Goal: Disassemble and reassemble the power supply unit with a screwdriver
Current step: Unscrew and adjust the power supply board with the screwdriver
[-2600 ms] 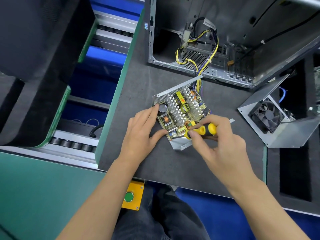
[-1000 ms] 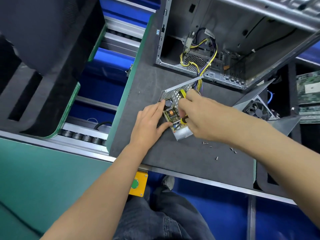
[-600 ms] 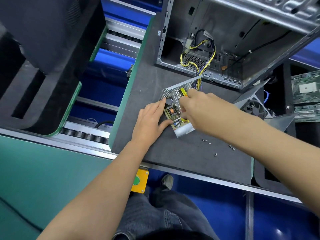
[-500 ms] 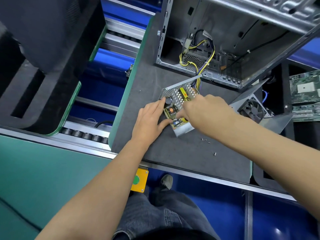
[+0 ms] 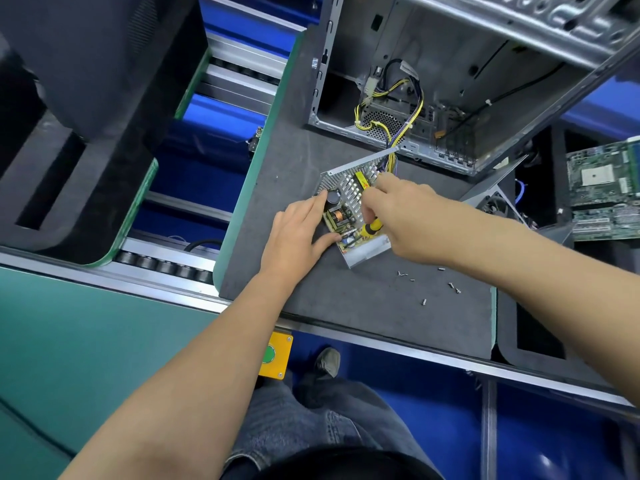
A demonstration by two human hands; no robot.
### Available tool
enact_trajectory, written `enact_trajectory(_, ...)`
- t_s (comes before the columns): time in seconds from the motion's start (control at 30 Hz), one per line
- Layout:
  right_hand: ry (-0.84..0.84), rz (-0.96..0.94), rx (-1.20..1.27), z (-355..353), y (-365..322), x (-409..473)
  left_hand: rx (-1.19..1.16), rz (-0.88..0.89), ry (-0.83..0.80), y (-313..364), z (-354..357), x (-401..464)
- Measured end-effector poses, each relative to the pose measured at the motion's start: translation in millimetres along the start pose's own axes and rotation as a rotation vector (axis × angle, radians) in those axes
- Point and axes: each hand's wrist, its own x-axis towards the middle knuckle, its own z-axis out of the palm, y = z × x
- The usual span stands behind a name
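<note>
The opened power supply unit [image 5: 346,206] lies on the dark foam mat [image 5: 346,299], its circuit board, heat sinks and coil exposed. My left hand [image 5: 298,233] rests on its near-left edge, fingers straight, thumb against the board's corner. My right hand [image 5: 401,216] reaches over the board from the right and grips the yellow-and-black screwdriver [image 5: 372,229], whose handle shows under the palm; its tip is hidden. Yellow and black cables [image 5: 398,140] run from the unit into the computer case.
The open metal computer case [image 5: 467,81] stands behind the unit. The detached cover with its fan [image 5: 495,206] lies to the right. Several loose screws [image 5: 426,285] are scattered on the mat near my right forearm. Motherboards [image 5: 602,188] sit at far right; a conveyor [image 5: 194,216] runs at left.
My right hand, with the screwdriver, has shifted over the board from the near corner toward the far end and back across the heat sinks. My left hand has stayed on the unit's edge.
</note>
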Motion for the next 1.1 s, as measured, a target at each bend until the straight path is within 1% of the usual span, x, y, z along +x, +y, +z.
enact_trajectory(0.03,0.024,-0.008,-0.044,-1,-1,1,-0.001,-0.002,0.000,0,0,0)
enact_trajectory(0.1,0.102,0.008,-0.207,0,-9,2,0.000,-0.008,0.000,0,1,0)
enact_trajectory(0.13,0.120,0.033,-0.230,-1,-12,1,0.001,-0.009,-0.002,0,1,0)
enact_trajectory(0.17,0.104,0.059,-0.198,-1,-13,2,-0.001,-0.008,-0.002,0,1,0)
enact_trajectory(0.2,0.082,0.064,-0.114,-1,-14,2,-0.002,-0.010,-0.001,1,1,0)
enact_trajectory(0.27,0.024,0.014,0.029,-1,-14,3,0.000,-0.013,-0.007,1,0,0)
enact_trajectory(0.33,0.032,-0.034,-0.032,1,-13,6,0.003,-0.017,-0.011,1,0,0)
enact_trajectory(0.43,0.125,0.047,-0.202,1,-13,6,0.000,-0.015,-0.017,1,0,0)
enact_trajectory(0.47,0.115,0.080,-0.232,2,-10,4,0.001,-0.013,-0.018,1,0,0)
enact_trajectory(0.5,0.078,0.100,-0.198,4,-8,3,0.003,-0.011,-0.017,1,0,0)
enact_trajectory(0.6,-0.002,0.042,0.106,4,2,-2,0.010,-0.003,-0.011,1,0,0)
enact_trajectory(0.63,-0.014,0.017,0.121,2,5,-3,0.011,-0.003,-0.011,1,0,0)
enact_trajectory(0.7,0.012,-0.006,-0.007,1,6,-2,0.013,-0.005,-0.017,0,0,0)
enact_trajectory(0.77,0.071,-0.029,-0.236,1,-2,-1,0.019,-0.009,-0.011,-1,1,0)
enact_trajectory(0.8,0.098,-0.030,-0.310,1,-6,-3,0.019,-0.011,-0.010,0,1,1)
enact_trajectory(0.83,0.113,-0.017,-0.324,2,-9,-3,0.016,-0.010,-0.011,0,1,1)
enact_trajectory(0.9,0.095,0.042,-0.196,3,-8,-3,0.008,-0.011,0.000,0,1,0)
enact_trajectory(0.97,0.046,0.015,-0.050,3,-7,-3,-0.001,-0.012,0.001,0,1,0)
enact_trajectory(1.03,0.047,-0.015,-0.038,4,-7,-2,-0.001,-0.016,0.001,0,1,0)
enact_trajectory(1.1,0.086,0.017,-0.074,5,-9,-1,0.001,-0.016,-0.004,-1,1,0)
